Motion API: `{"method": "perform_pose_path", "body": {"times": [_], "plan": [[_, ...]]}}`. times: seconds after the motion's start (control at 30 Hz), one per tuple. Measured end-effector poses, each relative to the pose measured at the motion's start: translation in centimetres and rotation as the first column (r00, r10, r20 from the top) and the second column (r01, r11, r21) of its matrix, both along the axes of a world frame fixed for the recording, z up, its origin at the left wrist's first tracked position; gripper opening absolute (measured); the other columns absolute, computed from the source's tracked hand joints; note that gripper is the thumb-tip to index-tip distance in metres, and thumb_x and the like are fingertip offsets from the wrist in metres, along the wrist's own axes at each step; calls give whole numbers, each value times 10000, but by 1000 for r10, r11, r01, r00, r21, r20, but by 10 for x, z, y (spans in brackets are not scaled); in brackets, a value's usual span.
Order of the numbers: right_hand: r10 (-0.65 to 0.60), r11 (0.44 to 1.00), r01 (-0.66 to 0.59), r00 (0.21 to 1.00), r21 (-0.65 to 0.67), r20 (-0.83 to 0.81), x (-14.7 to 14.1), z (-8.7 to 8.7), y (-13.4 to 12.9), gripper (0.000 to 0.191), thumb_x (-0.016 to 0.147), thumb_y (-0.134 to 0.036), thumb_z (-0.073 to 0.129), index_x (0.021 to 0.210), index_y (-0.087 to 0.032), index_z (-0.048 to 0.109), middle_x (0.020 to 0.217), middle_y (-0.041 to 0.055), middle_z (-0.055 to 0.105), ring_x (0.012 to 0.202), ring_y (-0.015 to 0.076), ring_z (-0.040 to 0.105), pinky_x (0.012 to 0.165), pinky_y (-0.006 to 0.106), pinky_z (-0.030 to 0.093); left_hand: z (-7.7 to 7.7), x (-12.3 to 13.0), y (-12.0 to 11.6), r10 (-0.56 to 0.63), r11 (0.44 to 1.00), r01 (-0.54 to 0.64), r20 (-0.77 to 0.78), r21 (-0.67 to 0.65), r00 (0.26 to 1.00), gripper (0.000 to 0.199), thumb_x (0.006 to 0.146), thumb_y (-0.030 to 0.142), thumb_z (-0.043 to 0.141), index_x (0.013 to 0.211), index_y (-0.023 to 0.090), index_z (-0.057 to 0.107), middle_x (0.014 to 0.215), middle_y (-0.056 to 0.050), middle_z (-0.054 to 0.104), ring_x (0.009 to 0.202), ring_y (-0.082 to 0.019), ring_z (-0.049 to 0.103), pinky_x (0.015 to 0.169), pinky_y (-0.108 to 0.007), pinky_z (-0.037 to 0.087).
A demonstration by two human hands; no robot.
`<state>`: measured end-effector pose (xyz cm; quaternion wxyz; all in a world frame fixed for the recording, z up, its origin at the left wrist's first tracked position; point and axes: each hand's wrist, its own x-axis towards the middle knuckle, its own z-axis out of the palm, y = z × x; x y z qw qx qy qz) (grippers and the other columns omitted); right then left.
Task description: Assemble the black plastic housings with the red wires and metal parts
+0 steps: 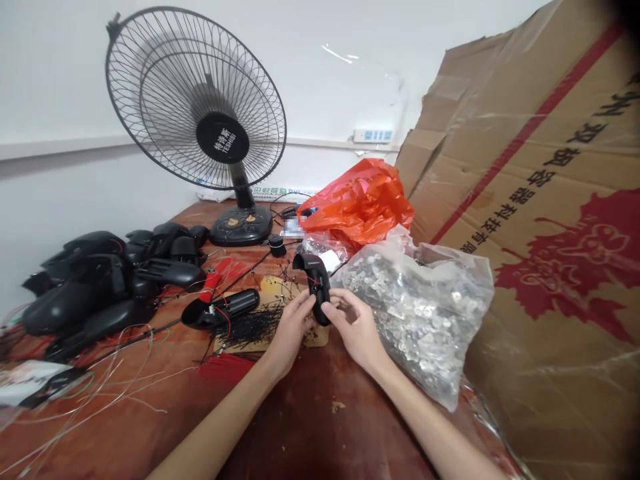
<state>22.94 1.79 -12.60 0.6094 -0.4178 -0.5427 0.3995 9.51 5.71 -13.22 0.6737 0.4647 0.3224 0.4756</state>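
Left hand [295, 323] and right hand [359, 328] of mine grip the black part [316, 271] by its lower end, over the table [320, 413]. I seem to be steadying it; any turn calls for sparing its red wire [315, 286].

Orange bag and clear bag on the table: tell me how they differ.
The orange bag is brightly coloured and hides whatever may be inside, while the clear bag shows many small shiny pieces through its plastic. The orange bag sits farther back; the clear bag lies nearer, beside the right hand. The clear bag looks bulkier than the orange bag. Both are crumpled plastic and rest on the table.
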Motion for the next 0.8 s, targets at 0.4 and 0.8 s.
{"method": "perform_pose_path", "body": {"times": [0.4,0.8], "plan": [[-236,959,200,957,202,171,1,-1,-1,154,949,-259,580,1071,-217,665,994,55,647,932,184,606,842,319,486,18,-7,-6,-141,969,189,269,-162,953,261,876,296,622,1070,129,670,815,-41,591,674,-114,516,539,-206,412],[-109,994,107,992,-31,-58,0,8,-3,344,933,-418,601,1204,-213,552,1015,48,662,649,122,627,647,273,510,19,-10,-10,-358,914,386,206,-120,911,391,716,190,552,1097,136,623,874,-93,661,588,-148,578,446,-229,378]]}}
